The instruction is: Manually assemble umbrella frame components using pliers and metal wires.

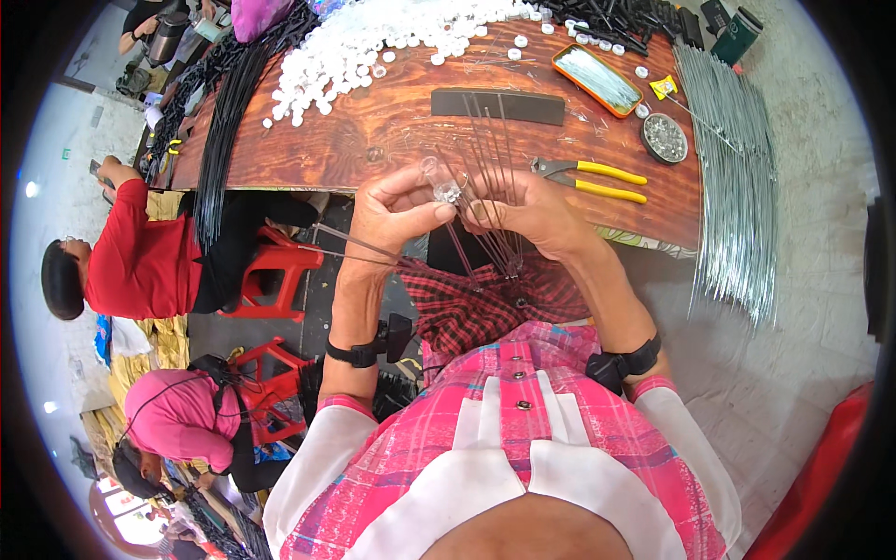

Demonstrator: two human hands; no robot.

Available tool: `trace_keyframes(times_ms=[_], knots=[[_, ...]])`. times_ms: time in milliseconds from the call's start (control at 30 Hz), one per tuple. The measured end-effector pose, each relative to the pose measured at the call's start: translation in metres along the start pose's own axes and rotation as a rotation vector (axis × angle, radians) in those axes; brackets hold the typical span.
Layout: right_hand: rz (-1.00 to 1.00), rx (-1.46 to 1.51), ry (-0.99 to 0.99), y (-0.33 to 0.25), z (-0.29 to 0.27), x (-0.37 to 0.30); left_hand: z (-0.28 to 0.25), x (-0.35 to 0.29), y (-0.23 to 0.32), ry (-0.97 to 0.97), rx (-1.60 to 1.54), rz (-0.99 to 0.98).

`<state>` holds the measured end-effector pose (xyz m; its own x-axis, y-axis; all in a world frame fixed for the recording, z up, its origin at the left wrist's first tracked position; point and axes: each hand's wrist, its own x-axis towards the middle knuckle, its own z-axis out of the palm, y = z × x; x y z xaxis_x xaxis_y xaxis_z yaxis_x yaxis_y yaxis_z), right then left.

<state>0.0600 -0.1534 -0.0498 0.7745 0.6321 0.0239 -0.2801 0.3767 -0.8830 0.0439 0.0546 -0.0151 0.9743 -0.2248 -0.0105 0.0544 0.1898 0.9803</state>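
Two bare hands nearly meet by the near edge of the wooden table [327,142] — the left hand [387,213] pinches a small clear piece [447,192] between thumb and fingers, while the right hand [534,207] grips a loose fan of thin rods [496,248]. Taking those hands as the dial's centre, I see a dark flat bar [497,106] towards twelve o'clock, heaped white caps [373,42] at eleven, and yellow-handled pliers [607,179] at three — silvery wires [733,187] lie farther out that way.
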Motion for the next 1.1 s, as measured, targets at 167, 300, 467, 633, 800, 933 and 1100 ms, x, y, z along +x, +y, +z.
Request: trace_keyframes(times_ms=[167, 300, 467, 633, 800, 933, 1100], knots=[[-0.027, -0.004, 0.03, 0.004, 0.007, -0.002, -0.005, -0.002, 0.001, -0.059, 0.009, -0.004], [-0.042, 0.064, 0.056, 0.009, 0.011, -0.003, -0.006, 0.0, -0.01, -0.077, -0.044, 0.089], [-0.099, 0.054, 0.103, 0.007, 0.013, -0.003, -0.007, 0.004, -0.021, 0.043, 0.026, 0.132], [-0.089, -0.091, 0.21, -0.002, 0.026, 0.004, 0.013, 0.0, -0.016, 0.186, -0.057, 0.143], [-0.022, -0.288, 0.127, 0.0, 0.035, 0.019, -0.002, -0.012, -0.014, 0.188, 0.02, 0.095], [0.054, -0.233, 0.115, 0.001, 0.025, 0.003, 0.002, -0.027, -0.003, 0.051, -0.011, 0.109], [0.122, -0.364, -0.066, -0.001, 0.017, 0.004, 0.007, -0.046, 0.001, 0.016, -0.108, 0.287]])
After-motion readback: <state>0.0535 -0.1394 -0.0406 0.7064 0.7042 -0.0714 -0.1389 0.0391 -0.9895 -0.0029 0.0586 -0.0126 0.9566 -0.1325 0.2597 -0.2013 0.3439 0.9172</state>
